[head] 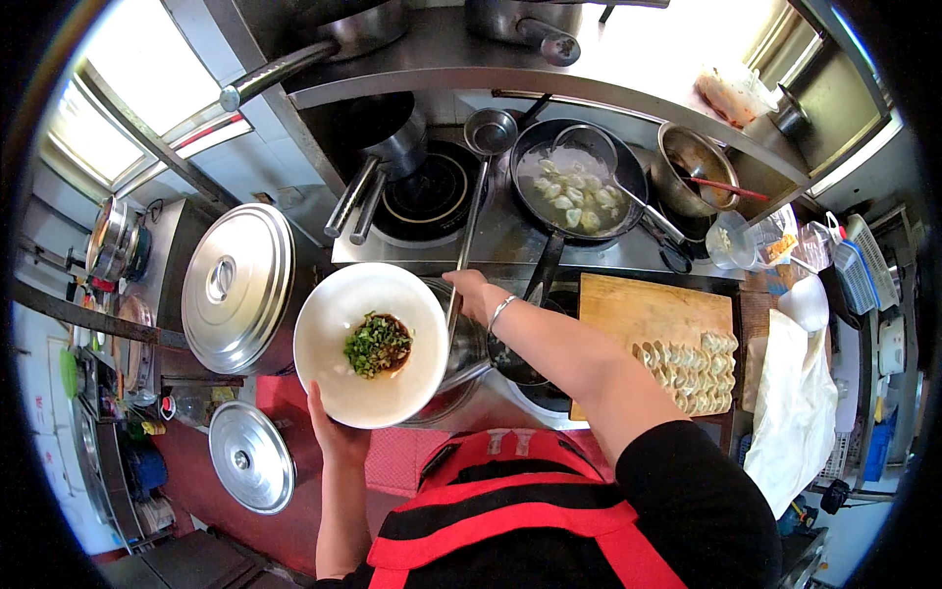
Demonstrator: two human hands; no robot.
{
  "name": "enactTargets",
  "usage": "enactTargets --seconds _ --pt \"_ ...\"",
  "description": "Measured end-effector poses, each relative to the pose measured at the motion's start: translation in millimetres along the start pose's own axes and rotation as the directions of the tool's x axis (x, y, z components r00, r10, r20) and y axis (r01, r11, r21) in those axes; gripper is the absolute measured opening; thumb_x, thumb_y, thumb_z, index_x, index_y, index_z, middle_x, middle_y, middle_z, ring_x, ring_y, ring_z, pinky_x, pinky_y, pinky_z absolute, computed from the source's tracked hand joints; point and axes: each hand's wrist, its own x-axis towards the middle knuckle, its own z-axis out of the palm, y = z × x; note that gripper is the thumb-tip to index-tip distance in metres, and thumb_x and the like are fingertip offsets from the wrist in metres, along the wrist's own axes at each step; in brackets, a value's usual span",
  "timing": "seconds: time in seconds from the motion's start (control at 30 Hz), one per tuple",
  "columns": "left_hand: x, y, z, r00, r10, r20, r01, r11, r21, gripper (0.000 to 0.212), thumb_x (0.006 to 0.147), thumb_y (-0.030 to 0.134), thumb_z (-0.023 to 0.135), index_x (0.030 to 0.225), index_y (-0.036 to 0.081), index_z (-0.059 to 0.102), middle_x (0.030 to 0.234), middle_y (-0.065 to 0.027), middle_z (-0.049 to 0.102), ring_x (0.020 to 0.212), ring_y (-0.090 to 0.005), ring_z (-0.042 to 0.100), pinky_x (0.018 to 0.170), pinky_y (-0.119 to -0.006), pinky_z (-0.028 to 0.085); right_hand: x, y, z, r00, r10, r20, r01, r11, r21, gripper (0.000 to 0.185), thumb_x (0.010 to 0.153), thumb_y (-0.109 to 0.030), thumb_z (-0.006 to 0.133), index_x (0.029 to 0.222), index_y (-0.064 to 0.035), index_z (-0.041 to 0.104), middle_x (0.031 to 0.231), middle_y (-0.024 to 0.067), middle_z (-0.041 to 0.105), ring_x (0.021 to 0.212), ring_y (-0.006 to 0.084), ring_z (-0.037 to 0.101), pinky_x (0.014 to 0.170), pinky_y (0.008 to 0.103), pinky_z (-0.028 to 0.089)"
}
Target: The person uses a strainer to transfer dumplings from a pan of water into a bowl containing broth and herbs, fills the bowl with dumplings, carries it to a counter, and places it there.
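Note:
A wide white bowl (316,331) rests in my left hand (338,431), the thumb over its near rim. Inside it, chopped scallions (379,342) lie in a dark brown sauce. My right hand (475,294) grips the long handle of a metal ladle (491,134), whose cup points away from me between the bare hob and the pan. Dumplings (578,191) sit in cloudy liquid in a black frying pan (548,254). A skimmer (589,143) leans in that pan, its handle over the right rim. Part of the bowl's underside hides the fingers of my left hand.
Raw dumplings (684,368) stand in rows on a wooden board (618,309) at right. A metal pot (695,166) holds a red stick. Long-handled saucepans (401,140) stand at the left hob. A large lidded pot (235,287) is left of the bowl. A steel shelf (515,77) overhangs the stove.

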Motion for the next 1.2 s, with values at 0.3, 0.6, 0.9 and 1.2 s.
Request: enactTargets --seconds 0.3,0.6,0.9,1.2 --pt "-6.7 9.5 -2.9 1.000 -0.003 -0.029 0.003 1.000 0.007 0.063 0.086 0.050 0.047 0.135 0.011 0.036 0.133 -0.0079 0.045 0.121 -0.0276 0.045 0.100 -0.044 0.038 -114.6 -37.1 2.7 0.942 -0.326 0.076 0.292 0.911 0.291 0.018 0.089 -0.011 0.053 0.098 -0.0016 0.040 0.067 0.0043 0.047 0.050 0.0132 0.046 0.041 0.0276 0.040" --pt "-7.6 9.3 30.7 1.000 -0.009 0.010 0.008 0.998 0.064 0.063 0.088 0.050 0.045 0.135 0.009 0.035 0.132 -0.0100 0.045 0.120 -0.0278 0.045 0.100 -0.043 0.037 -255.7 -27.0 -104.9 0.846 -0.356 0.396 0.258 0.924 0.281 0.012 0.091 -0.010 0.053 0.097 -0.0024 0.047 0.067 -0.0006 0.044 0.051 0.0059 0.039 0.043 0.0197 0.031" --pt "4.9 -10.1 49.8 0.987 -0.035 0.159 0.029 0.999 0.046 0.060 0.092 0.045 0.041 0.135 0.005 0.033 0.134 -0.0113 0.044 0.121 -0.0272 0.045 0.101 -0.041 0.036 -333.0 -11.9 -223.4 0.874 -0.485 -0.024 0.446 0.823 -0.353 0.020 0.086 -0.014 0.058 0.100 -0.0006 0.053 0.060 0.0000 0.048 0.047 0.0066 0.044 0.041 0.0221 0.034" --pt "6.0 -29.4 60.4 0.971 -0.005 0.237 -0.020 0.994 0.103 0.053 0.095 0.039 0.035 0.134 0.002 0.033 0.130 -0.0142 0.047 0.114 -0.0282 0.051 0.095 -0.041 0.043 -312.3 4.8 -261.0 0.722 -0.684 -0.105 0.364 0.505 -0.783 0.027 0.081 -0.014 0.059 0.103 -0.0001 0.052 0.059 0.0114 0.051 0.051 0.0242 0.053 0.050 0.0353 0.043"
